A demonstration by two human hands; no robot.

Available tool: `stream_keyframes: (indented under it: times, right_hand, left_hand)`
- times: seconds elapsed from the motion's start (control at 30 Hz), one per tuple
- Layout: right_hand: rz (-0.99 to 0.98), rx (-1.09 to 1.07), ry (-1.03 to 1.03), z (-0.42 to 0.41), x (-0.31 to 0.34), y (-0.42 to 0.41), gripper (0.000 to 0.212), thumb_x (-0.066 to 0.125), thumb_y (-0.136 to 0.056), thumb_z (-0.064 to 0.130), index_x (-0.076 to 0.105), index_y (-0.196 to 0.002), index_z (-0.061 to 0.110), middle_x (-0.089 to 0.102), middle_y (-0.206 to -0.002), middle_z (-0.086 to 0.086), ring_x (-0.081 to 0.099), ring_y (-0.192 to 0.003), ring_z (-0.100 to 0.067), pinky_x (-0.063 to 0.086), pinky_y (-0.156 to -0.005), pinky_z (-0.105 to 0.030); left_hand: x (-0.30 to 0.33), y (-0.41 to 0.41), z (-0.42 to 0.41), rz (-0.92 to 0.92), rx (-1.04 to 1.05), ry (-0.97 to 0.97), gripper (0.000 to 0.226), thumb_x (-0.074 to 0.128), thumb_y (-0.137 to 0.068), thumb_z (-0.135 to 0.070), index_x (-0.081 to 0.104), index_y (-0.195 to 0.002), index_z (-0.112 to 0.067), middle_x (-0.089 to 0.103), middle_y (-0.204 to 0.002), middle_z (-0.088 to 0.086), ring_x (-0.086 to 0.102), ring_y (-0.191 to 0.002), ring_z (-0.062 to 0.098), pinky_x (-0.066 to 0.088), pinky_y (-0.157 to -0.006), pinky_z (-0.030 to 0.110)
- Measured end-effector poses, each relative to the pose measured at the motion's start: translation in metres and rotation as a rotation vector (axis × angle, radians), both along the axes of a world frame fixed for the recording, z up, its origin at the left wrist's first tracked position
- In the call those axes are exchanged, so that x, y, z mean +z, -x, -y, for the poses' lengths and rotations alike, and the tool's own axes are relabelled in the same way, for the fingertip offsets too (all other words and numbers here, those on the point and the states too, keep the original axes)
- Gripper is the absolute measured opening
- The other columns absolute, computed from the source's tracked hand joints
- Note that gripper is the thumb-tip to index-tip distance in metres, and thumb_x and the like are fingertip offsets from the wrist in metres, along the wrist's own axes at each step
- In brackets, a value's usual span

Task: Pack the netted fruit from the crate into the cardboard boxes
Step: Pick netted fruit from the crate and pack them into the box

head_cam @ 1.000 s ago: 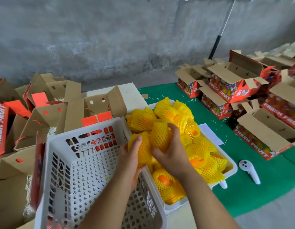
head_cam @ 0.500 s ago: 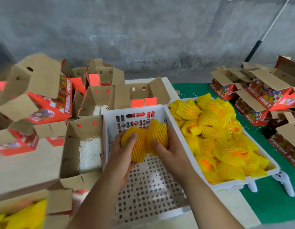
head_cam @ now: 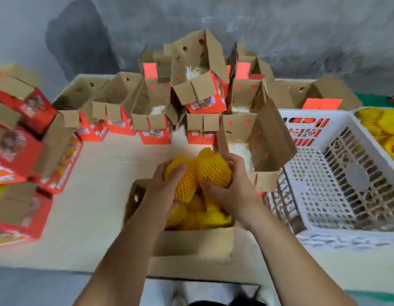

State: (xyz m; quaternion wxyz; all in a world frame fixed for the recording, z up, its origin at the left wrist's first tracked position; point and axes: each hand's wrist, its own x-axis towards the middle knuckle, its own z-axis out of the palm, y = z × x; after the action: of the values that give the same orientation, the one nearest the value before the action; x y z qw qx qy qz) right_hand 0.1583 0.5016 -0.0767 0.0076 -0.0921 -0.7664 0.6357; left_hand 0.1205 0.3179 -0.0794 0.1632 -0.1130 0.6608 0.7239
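Observation:
My left hand (head_cam: 164, 191) grips one yellow netted fruit (head_cam: 183, 184) and my right hand (head_cam: 232, 186) grips a second netted fruit (head_cam: 213, 171). Both are held side by side just above an open cardboard box (head_cam: 191, 241) at the table's near edge. Several netted fruits (head_cam: 204, 217) lie inside that box under my hands. At the far right a white crate (head_cam: 357, 112) holds more netted fruit (head_cam: 381, 122), only partly in view.
An empty white perforated crate (head_cam: 337, 184) stands right of the box. Several open red and brown cardboard boxes (head_cam: 154, 127) stand in rows at the back, with more boxes (head_cam: 19, 151) at the left. An open box (head_cam: 255, 138) with white padding stands behind my hands.
Both hands carried the two netted fruits left, from over the empty white crate to above the near box. My view swung left, so the full crate slid to the right edge.

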Motion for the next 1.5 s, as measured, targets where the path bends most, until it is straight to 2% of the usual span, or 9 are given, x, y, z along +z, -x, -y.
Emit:
stream_keyframes:
  times: [0.13, 0.3, 0.43, 0.53, 0.8, 1.1, 1.27, 1.4, 1.5]
  right_hand:
    - [0.013, -0.005, -0.317, 0.044, -0.021, -0.001, 0.069, 0.087, -0.074, 0.021, 0.051, -0.133, 0.027, 0.055, -0.106, 0.016, 0.053, -0.097, 0.02, 0.038, -0.072, 0.001]
    - [0.232, 0.236, -0.681, 0.06, -0.055, 0.003, 0.083, 0.086, -0.08, 0.032, 0.043, -0.151, 0.025, 0.035, -0.144, -0.005, 0.046, -0.133, -0.024, 0.035, -0.111, -0.025]
    - [0.362, 0.219, -0.963, 0.074, -0.078, 0.004, 0.084, 0.072, -0.088, 0.047, 0.027, -0.157, 0.037, 0.036, -0.143, -0.003, 0.047, -0.129, -0.034, 0.045, -0.105, -0.043]
    - [0.349, 0.265, -1.15, 0.074, -0.077, 0.014, 0.085, 0.068, -0.086, 0.052, 0.023, -0.157, 0.04, 0.033, -0.156, 0.002, 0.038, -0.134, -0.034, 0.037, -0.108, -0.045]
    - [0.342, 0.115, -0.726, 0.057, -0.08, -0.005, 0.097, 0.056, -0.066, 0.062, 0.016, -0.153, 0.047, 0.044, -0.148, -0.009, 0.031, -0.14, -0.032, 0.025, -0.112, -0.044]
    - [-0.069, 0.409, -1.162, 0.077, -0.077, 0.005, 0.058, 0.072, -0.077, 0.048, 0.054, -0.129, 0.028, 0.028, -0.155, -0.001, 0.021, -0.141, -0.032, 0.025, -0.114, -0.052]
    - [0.024, 0.766, -1.397, 0.099, -0.064, 0.043, 0.079, 0.078, -0.076, 0.049, 0.045, -0.144, 0.027, 0.031, -0.155, 0.001, 0.02, -0.144, -0.031, 0.016, -0.119, -0.047]
    - [-0.024, 0.573, -1.012, 0.091, -0.056, 0.043, 0.063, 0.072, -0.063, 0.058, 0.05, -0.117, 0.033, 0.054, -0.119, 0.008, 0.036, -0.126, -0.019, 0.028, -0.109, -0.042]
    - [0.024, 0.373, -0.846, 0.097, -0.061, 0.041, 0.062, 0.073, -0.07, 0.067, 0.051, -0.115, 0.03, 0.062, -0.104, 0.004, 0.049, -0.113, -0.022, 0.034, -0.101, -0.04]
  left_hand:
    - [-0.02, -0.008, 0.072, 0.059, 0.049, 0.06, 0.031, 0.07, -0.088, -0.059, 0.057, -0.116, -0.057, 0.058, -0.129, -0.009, 0.058, -0.116, 0.02, 0.058, -0.086, 0.046]
    - [-0.035, -0.01, 0.087, -0.042, 0.0, 0.121, 0.049, 0.076, -0.075, -0.07, 0.058, -0.115, -0.049, 0.06, -0.126, -0.01, 0.06, -0.114, 0.016, 0.057, -0.096, 0.045]
    - [-0.045, -0.018, 0.074, -0.154, -0.091, 0.25, 0.051, 0.066, -0.066, -0.074, 0.056, -0.113, -0.056, 0.052, -0.112, -0.041, 0.053, -0.101, -0.017, 0.048, -0.081, 0.014]
    - [-0.059, -0.025, 0.064, -0.193, -0.302, 0.328, 0.036, 0.073, -0.082, -0.057, 0.053, -0.112, -0.058, 0.057, -0.108, -0.037, 0.049, -0.099, -0.026, 0.041, -0.075, 0.002]
    - [-0.065, -0.002, 0.06, -0.221, -0.315, 0.588, 0.053, 0.067, -0.083, -0.063, 0.051, -0.129, -0.042, 0.06, -0.109, -0.016, 0.058, -0.1, 0.012, 0.042, -0.082, 0.028]
    - [-0.064, 0.015, 0.077, -0.051, -0.157, 0.385, 0.048, 0.07, -0.074, -0.064, 0.06, -0.115, -0.041, 0.055, -0.108, -0.018, 0.057, -0.095, 0.006, 0.058, -0.088, 0.045]
    - [-0.055, 0.021, 0.103, -0.012, -0.013, 0.221, 0.032, 0.071, -0.085, -0.061, 0.06, -0.112, -0.048, 0.062, -0.119, -0.009, 0.061, -0.104, 0.014, 0.059, -0.087, 0.044]
    - [-0.047, 0.022, 0.118, -0.047, 0.026, 0.177, 0.066, 0.068, -0.068, -0.074, 0.057, -0.127, -0.046, 0.064, -0.121, -0.009, 0.064, -0.11, 0.019, 0.059, -0.093, 0.05]
    - [-0.042, 0.018, 0.119, -0.116, 0.059, 0.146, 0.059, 0.068, -0.064, -0.076, 0.059, -0.117, -0.053, 0.065, -0.115, -0.017, 0.066, -0.105, 0.012, 0.058, -0.08, 0.035]
